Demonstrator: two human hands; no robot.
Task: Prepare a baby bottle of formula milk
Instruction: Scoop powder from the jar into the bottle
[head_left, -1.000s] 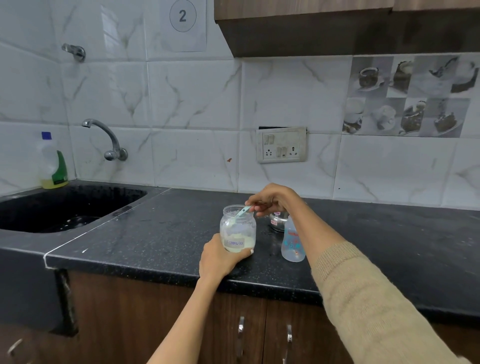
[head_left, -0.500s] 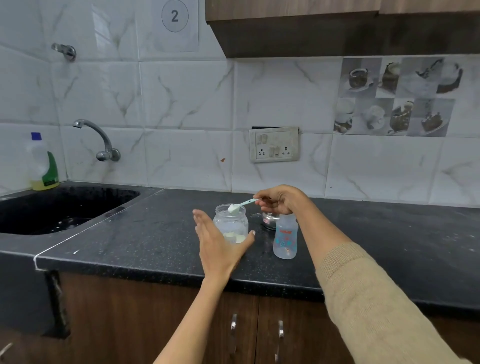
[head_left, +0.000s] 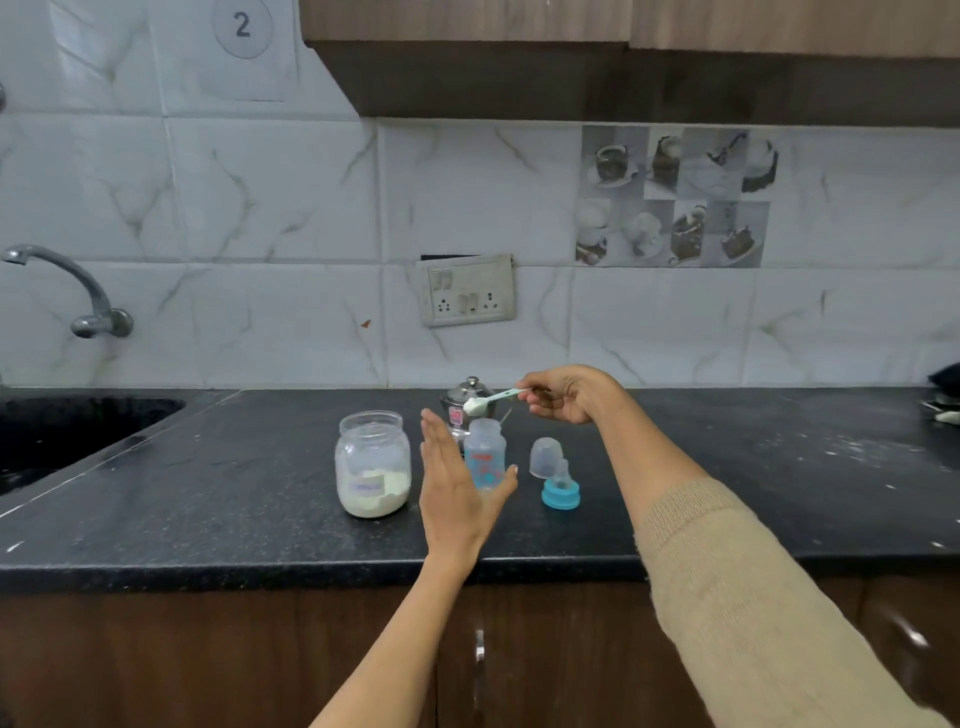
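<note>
Right hand (head_left: 563, 395) pinches the handle of a small pale-green scoop (head_left: 491, 401), fingers curled round it, and the bowl heaped with white powder hangs right above the open mouth of the baby bottle (head_left: 484, 457). Left hand (head_left: 457, 488) is flat and wide open, fingers straight and together, thumb spread out to the right; it sits in front of the bottle's lower left side, thumb tip at the base, and whether it actually touches the bottle cannot be told. It holds nothing.

The bottle stands upright on the black table (head_left: 234, 493), uncapped, with red and blue print on its side. Just left of it stands the glass jar of formula powder (head_left: 373, 465), lid off, roughly a third full. Behind the bottle is a small steel pot with a knobbed lid (head_left: 467, 402). To the right lie the clear bottle cap (head_left: 544, 457) and the blue ring with teat (head_left: 561, 491), close together, near the bottle but apart from it.

Room to move: a broad bare stretch of table runs right of the teat, dusted with white specks. The front edge lies just under the left wrist. The sink (head_left: 62, 431) drops away at far left, well apart from the jar.
</note>
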